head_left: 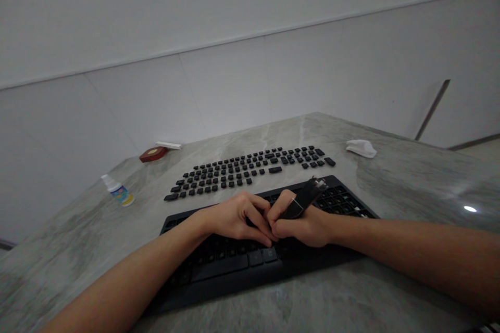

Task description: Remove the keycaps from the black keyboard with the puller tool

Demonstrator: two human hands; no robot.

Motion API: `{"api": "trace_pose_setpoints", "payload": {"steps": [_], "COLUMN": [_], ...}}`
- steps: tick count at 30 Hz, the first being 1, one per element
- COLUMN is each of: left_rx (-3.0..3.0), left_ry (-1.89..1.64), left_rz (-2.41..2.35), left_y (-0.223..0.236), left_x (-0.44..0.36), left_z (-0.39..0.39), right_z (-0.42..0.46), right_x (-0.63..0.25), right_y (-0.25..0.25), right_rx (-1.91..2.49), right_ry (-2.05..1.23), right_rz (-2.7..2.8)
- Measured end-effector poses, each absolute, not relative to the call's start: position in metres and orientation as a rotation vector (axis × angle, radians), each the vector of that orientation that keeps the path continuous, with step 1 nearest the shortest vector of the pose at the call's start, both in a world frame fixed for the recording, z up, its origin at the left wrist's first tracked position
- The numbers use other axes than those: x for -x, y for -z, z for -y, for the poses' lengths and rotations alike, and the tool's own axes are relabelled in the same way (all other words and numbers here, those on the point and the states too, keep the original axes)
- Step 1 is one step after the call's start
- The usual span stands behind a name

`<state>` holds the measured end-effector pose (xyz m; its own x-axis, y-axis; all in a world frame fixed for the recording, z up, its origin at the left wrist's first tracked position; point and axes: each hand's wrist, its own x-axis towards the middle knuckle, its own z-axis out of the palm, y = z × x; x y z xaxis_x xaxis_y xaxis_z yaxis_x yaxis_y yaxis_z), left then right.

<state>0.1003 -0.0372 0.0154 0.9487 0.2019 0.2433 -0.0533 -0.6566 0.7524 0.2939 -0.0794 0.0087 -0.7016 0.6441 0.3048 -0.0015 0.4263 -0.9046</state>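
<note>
Our right grip (302,223) clasps metal-tipped tool (303,201); left grip (237,216): can't tell. Keycaps (275,169) rowed at 12 o'clock, likely preserving layout.

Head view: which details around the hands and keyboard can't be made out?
All in the head view:
- Black tool, lower end: hidden by the hands.
- Left hand, anything it pinches: hidden by its fingers.
- Keyboard, middle keys: covered by left and right hand.
- Loose keycaps, markings: too small.
- Bottle, label text: too small, blurred.
</note>
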Motion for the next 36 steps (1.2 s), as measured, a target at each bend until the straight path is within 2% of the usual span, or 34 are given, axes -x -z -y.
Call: {"api": "trace_pose_setpoints", "payload": {"steps": [10, 17, 23, 28, 36], "left_rx": [-2.342, -2.362, -2.293, -2.32, -2.272], "left_ry": [-0.408, -0.369, -0.336, -0.379, -0.372], "left_rz": [-0.117, -0.152, -0.14, -0.148, -0.191], "left_y": [-0.018, -0.016, -0.017, -0.017, -0.022], "left_x": [-0.101, -0.099, -0.099, -0.098, -0.099], "left_z": [0.038, 0.037, 0.036, 0.037, 0.04], "right_z": [0.098, 0.093, 0.094, 0.095, 0.079], "right_x": [-0.294, -0.289, -0.294, -0.3, -0.304], "right_y": [-0.016, -0.009, -0.011, -0.013, -0.004], "right_rx": [0.876, 0.851, 0.692, 0.577, 0.285], "right_ry": [-1.181, -1.312, -1.291, -0.977, -0.563], "right_rz": [2.069, 1.629, 1.881, 2.276, 2.566]}}
